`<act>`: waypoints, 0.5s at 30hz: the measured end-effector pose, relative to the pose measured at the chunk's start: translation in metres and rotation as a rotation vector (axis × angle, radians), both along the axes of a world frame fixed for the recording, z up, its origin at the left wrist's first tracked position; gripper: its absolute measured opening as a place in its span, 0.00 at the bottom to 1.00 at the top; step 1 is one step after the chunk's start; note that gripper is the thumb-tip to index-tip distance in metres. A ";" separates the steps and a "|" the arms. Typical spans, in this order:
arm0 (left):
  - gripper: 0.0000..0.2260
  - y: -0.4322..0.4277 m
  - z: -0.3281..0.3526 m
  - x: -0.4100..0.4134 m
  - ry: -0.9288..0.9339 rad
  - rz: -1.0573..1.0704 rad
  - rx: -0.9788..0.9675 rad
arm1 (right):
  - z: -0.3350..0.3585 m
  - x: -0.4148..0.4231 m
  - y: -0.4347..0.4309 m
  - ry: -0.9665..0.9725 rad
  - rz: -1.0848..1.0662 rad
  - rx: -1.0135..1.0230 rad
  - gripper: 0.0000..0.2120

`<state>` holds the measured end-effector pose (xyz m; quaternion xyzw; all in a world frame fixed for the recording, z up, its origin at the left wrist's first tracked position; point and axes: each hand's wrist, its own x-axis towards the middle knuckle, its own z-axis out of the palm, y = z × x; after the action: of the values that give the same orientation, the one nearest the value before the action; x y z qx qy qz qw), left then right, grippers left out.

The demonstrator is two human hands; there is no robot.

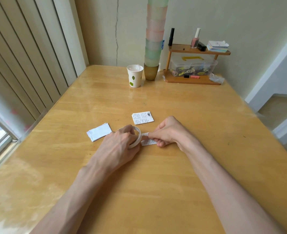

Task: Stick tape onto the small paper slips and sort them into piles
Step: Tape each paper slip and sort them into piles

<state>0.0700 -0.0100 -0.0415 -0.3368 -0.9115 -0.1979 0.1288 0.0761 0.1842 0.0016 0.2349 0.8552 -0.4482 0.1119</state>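
The slip [148,142] being worked on is a small white rectangle printed with rows of fine dark text, too small to read. It lies flat on the bench [156,183], near the middle, right between the 2 hands.

The tape roll [138,137] is a thin white ring standing on edge, touching the slip's left end. The left hand [120,141] grips the roll, its fingers curled round and through the ring. The right hand [169,132] is curled tight and pinches the right end of the slip between thumb and fingertips. A short pale strip runs from the roll to those fingertips along the slip's far edge. I cannot tell whether it is tape or part of the paper.

There are 2 piles. A pile of blank slips [99,132] lies just left of the left hand, toward the left edge of the bench, fanned a little. A pile of printed slips [142,118] lies just beyond the hands, toward the far edge and apart from them. I cannot count the slips in either pile.

In all there are 1 roll, 1 loose slip and 2 piles.

Along the far edge stand 1 paper cup [134,76], 1 tall stack of cups [154,48] and 1 small wooden shelf [198,51] at the far right corner.
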 end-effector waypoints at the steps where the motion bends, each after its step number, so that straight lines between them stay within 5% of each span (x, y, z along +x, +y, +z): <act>1: 0.09 0.000 0.000 0.000 0.005 -0.003 -0.008 | -0.001 0.000 0.000 0.003 0.003 -0.001 0.12; 15: 0.09 0.006 0.004 0.002 0.118 -0.037 -0.084 | 0.000 0.005 0.008 -0.003 0.048 -0.037 0.09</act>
<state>0.0722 -0.0037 -0.0379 -0.3697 -0.9035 -0.1415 0.1645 0.0813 0.1924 0.0012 0.2130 0.8519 -0.4609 0.1282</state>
